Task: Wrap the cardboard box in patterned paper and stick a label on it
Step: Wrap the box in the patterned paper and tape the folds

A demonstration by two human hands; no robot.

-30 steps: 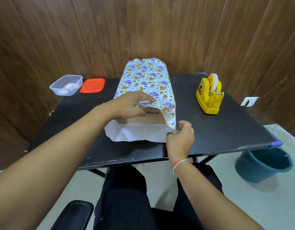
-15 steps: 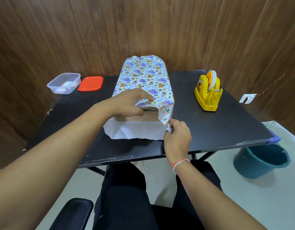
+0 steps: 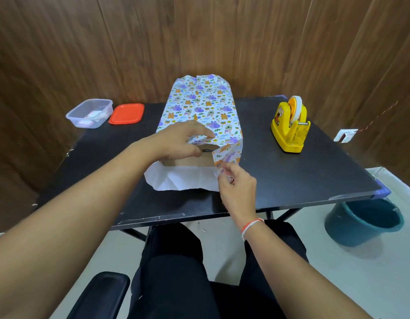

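A cardboard box (image 3: pixel 187 161) lies lengthwise on the black table (image 3: pixel 291 176), mostly covered by patterned paper (image 3: pixel 204 107) with animals on white. Its near end is bare brown card, with the paper's white underside spread flat in front of it. My left hand (image 3: pixel 183 140) rests on the box's near top edge and pinches the top paper flap down. At the near right corner, my right hand (image 3: pixel 236 183) pinches the right side flap of the paper. At the far end the paper stands up loose.
A yellow tape dispenser (image 3: pixel 290 126) stands right of the box. A clear plastic tub (image 3: pixel 90 112) holding small items and its red lid (image 3: pixel 126 113) sit at the back left. A teal bucket (image 3: pixel 363 223) is on the floor at right. A wooden wall is behind.
My right hand has moved up and inward with the right side flap, folding it against the box's near end. My left hand has stayed on the top edge.
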